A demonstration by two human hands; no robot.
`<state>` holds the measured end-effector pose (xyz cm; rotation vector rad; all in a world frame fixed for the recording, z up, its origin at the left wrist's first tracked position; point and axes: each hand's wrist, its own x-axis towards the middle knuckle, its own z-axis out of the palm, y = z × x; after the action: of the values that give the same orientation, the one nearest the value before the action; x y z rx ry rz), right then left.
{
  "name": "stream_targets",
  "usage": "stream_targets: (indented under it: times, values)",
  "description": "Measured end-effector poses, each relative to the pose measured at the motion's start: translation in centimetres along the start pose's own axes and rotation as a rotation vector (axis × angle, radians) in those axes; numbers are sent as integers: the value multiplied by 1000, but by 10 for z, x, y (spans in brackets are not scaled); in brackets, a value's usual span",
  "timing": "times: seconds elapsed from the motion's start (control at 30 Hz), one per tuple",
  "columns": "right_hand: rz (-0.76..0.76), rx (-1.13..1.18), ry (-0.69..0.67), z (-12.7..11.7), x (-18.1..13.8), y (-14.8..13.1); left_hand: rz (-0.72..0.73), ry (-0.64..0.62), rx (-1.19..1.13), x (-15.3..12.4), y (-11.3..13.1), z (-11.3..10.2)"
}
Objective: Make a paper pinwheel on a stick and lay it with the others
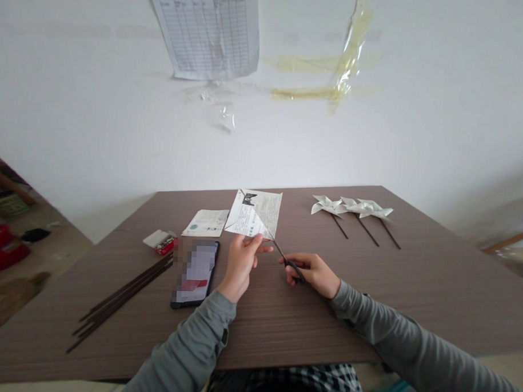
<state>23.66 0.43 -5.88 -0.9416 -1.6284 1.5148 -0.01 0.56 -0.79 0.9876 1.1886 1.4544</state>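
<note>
A square of printed paper [265, 206], with dark text, a small picture and diagonal creases, is gripped at its near edge by my left hand [243, 258]. My right hand [312, 273] has its fingers in the black handles of a pair of scissors [280, 249]. The scissors' blades reach the paper's near right corner, close to my left fingertips. How far they have cut in I cannot tell. Behind my left hand, another piece of printed paper [205, 223] lies flat on the table.
Three paper pinwheels on dark sticks [364, 209] lie at the table's back right. Left of my hands are a phone [195, 274], several brown sticks [123, 291] and a small open box [161, 242]. The brown table [412, 293] meets a white wall with a taped sheet [211, 34].
</note>
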Motion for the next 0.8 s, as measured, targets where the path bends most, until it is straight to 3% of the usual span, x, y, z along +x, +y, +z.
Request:
stream_targets:
  times: [0.8]
  values:
    - [-1, -26, 29, 6, -1, -4, -8, 4, -22, -2, 2, 1]
